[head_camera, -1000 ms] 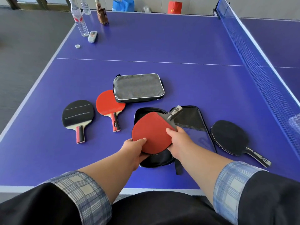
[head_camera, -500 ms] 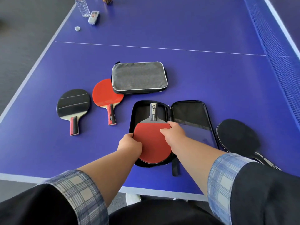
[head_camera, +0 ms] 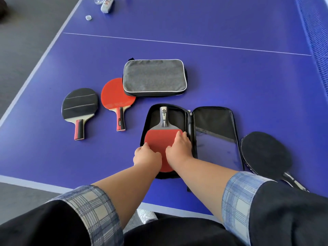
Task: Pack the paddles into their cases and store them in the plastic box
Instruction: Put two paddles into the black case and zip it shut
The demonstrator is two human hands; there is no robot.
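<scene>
An open black case (head_camera: 213,121) lies flat near the table's front edge. In its left half rests a red paddle (head_camera: 156,141), handle pointing away from me. My left hand (head_camera: 147,155) curls over the blade's left edge. My right hand (head_camera: 179,146) lies on the blade with its fingers at the right edge. A closed grey case (head_camera: 154,77) sits behind. Three loose paddles lie on the table: a red one (head_camera: 115,95), a black one (head_camera: 79,103) at left, another black one (head_camera: 266,153) at right. No plastic box is in view.
The blue table (head_camera: 230,77) carries a net (head_camera: 314,32) along its right side. A bottle cap (head_camera: 88,17) and a small white object (head_camera: 106,4) lie at the far left corner. The table's front edge runs just under my forearms.
The red paddle went from being held tilted above the case to lying flat inside its left half, handle away from me. Both hands have stayed on the blade.
</scene>
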